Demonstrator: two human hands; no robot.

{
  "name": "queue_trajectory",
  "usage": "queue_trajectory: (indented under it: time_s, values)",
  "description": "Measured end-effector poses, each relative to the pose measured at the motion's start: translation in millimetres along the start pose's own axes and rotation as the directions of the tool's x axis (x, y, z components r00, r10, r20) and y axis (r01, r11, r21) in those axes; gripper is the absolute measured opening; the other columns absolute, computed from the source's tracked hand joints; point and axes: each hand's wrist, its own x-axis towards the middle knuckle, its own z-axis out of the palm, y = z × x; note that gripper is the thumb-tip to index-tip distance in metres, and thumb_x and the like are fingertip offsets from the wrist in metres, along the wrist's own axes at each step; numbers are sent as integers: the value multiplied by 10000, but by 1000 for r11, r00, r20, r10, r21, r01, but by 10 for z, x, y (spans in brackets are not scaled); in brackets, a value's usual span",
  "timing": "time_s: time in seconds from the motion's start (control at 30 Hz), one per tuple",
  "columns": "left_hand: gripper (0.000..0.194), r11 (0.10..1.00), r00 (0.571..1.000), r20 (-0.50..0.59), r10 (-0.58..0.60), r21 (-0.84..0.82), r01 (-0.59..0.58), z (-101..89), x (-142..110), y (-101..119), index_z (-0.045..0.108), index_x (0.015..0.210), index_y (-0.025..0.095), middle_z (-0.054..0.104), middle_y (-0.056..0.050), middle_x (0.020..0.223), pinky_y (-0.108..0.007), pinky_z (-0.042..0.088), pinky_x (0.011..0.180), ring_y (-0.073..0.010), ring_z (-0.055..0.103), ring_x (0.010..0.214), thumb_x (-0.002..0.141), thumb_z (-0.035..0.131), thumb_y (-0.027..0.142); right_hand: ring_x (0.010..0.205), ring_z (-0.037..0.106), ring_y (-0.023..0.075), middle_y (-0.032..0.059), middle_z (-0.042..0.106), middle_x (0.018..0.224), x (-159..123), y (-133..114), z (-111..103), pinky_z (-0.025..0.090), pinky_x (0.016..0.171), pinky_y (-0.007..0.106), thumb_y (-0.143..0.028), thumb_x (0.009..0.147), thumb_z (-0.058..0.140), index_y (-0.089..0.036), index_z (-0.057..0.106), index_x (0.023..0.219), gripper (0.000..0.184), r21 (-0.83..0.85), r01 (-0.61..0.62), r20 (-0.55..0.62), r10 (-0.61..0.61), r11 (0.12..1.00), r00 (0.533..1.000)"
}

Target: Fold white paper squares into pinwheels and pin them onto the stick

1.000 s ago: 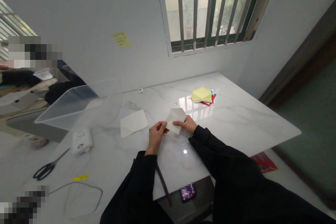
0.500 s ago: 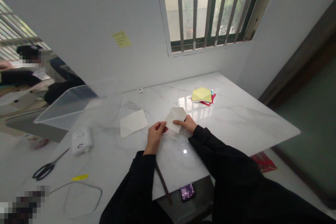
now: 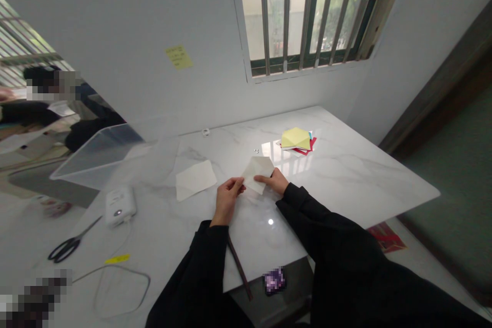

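Note:
Between my two hands is a cream folded paper [image 3: 259,166], shaped like a small envelope and held just above the white marbled table [image 3: 346,174]. My left hand [image 3: 228,195] pinches its left corner between thumb and fingers. On the right side, my right hand [image 3: 274,182] grips the paper with the thumb on top; its other fingers are mostly hidden behind the paper. A flat cream sheet [image 3: 196,180] lies left of my left hand. Beyond the right hand sits a pile of folded papers with a yellow envelope [image 3: 295,138] on top and red pieces beneath.
At the left lie black-handled scissors [image 3: 65,249], a white power bank [image 3: 120,206] with a cable, and a yellow strip [image 3: 117,259]. A clear plastic bin [image 3: 92,156] stands behind them. A dark stick [image 3: 240,269] rests by my left sleeve. Another person is at the far left.

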Motion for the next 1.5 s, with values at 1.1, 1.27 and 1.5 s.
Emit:
queue_trajectory:
  time_s: [1.1,1.27,1.5]
  values:
    - [466,983,996,80,29,177,-43,17,-47,24,777,878,157,749,-63,749,-282,509,652,-185,657,648,657,872,555,863,715,235,101,790,973,-70,-107,47,559,833,385,-427,637,893,-133,781,939,436,-2,-12,34,12,1000,999]
    - [454,982,998,44,38,183,-46,2,-31,11,773,907,157,747,-48,736,-270,508,643,-185,667,639,675,853,539,822,715,236,112,789,918,-32,-93,41,565,771,361,-489,630,887,-120,781,908,475,-3,-52,33,52,999,998]
    - [419,999,998,55,12,43,-14,18,-53,29,758,960,160,773,-60,871,-296,556,694,-205,697,753,695,845,471,627,615,172,64,724,714,-17,-48,47,468,583,286,-526,605,887,-118,757,809,474,-82,-63,-29,60,995,998]
